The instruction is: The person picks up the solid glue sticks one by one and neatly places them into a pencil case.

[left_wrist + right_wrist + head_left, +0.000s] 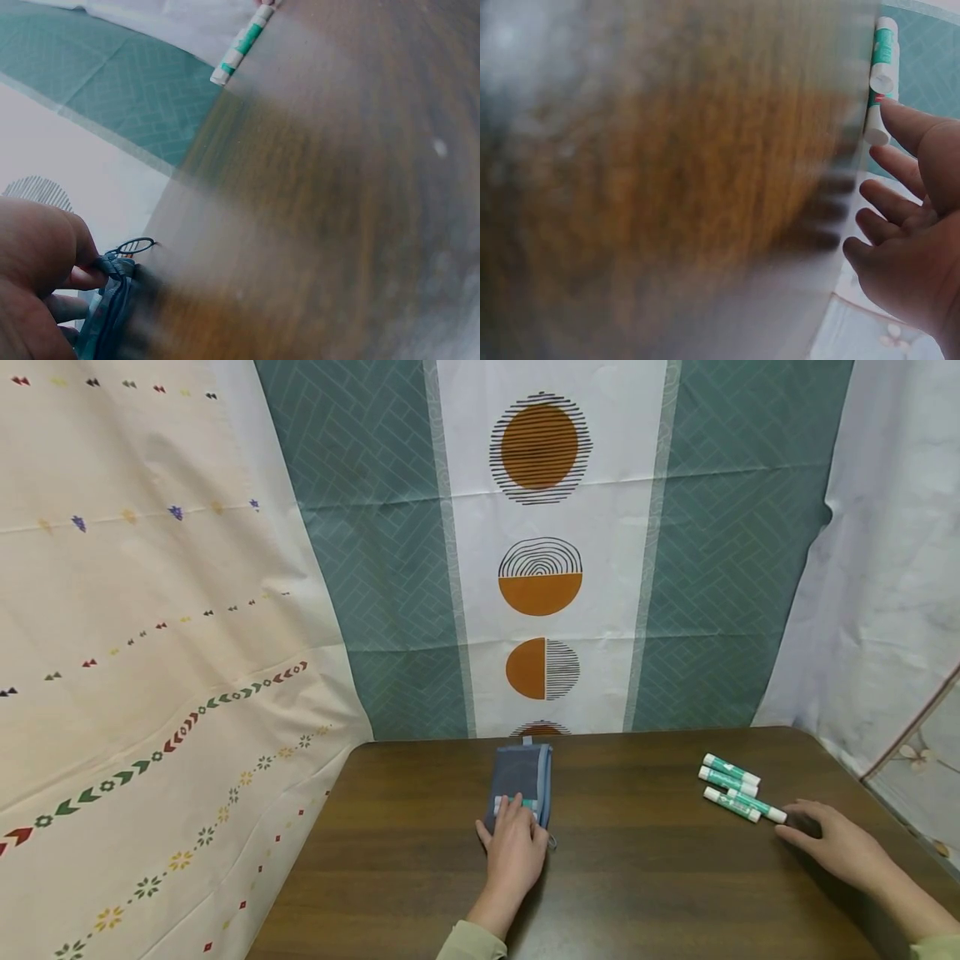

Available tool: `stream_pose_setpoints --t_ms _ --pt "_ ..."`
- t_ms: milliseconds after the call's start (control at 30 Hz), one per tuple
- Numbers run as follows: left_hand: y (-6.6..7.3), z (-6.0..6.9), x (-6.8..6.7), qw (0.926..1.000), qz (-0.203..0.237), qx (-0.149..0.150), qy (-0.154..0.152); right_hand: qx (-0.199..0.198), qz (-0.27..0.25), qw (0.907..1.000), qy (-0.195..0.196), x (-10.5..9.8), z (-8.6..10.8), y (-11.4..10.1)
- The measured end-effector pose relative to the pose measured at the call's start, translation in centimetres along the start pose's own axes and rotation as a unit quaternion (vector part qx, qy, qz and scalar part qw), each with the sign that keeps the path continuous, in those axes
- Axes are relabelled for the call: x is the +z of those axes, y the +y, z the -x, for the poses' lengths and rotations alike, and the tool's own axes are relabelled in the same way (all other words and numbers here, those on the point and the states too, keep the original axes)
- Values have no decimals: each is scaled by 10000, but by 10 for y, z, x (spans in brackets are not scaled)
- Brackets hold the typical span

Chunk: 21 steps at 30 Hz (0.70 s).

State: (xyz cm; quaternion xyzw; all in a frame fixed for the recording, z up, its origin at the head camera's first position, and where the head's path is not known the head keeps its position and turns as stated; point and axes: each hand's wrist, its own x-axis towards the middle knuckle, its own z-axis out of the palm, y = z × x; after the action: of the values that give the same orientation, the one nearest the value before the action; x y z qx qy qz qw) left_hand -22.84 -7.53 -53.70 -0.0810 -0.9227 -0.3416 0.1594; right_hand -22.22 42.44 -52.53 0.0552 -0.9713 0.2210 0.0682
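A blue-grey zip pouch [517, 768] lies near the table's back edge. My left hand [513, 852] is on its near end, fingertips over a green-and-white glue stick [529, 805]. Whether that stick is on or inside the pouch, I cannot tell. In the left wrist view, my thumb and a finger pinch the pouch's zip end [112, 270] beside a small dark loop [136, 245]. Several similar glue sticks [731, 804] lie grouped at the right. My right hand [843, 847] is beside the nearest stick's end, fingers loosely bent, holding nothing.
The brown wooden table [637, 877] runs between both hands. A patterned cloth [555, 527] hangs behind it, with a cream cloth [187, 777] along the left and a pale one [885, 610] at the right.
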Motion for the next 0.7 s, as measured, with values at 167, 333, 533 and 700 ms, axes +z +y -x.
stream_pose_setpoints --t_ms 167,333,533,700 --pt "1 0 0 10000 -17 13 5 26 -41 10000 -79 1 0 2" --pt "1 0 1 10000 -62 3 -1 74 -51 9999 -131 -1 0 1" --pt "1 -1 1 10000 -77 -14 16 71 -29 9999 -100 1 -1 1" --pt "1 0 1 10000 -90 -5 31 70 17 9999 -70 3 -1 1"
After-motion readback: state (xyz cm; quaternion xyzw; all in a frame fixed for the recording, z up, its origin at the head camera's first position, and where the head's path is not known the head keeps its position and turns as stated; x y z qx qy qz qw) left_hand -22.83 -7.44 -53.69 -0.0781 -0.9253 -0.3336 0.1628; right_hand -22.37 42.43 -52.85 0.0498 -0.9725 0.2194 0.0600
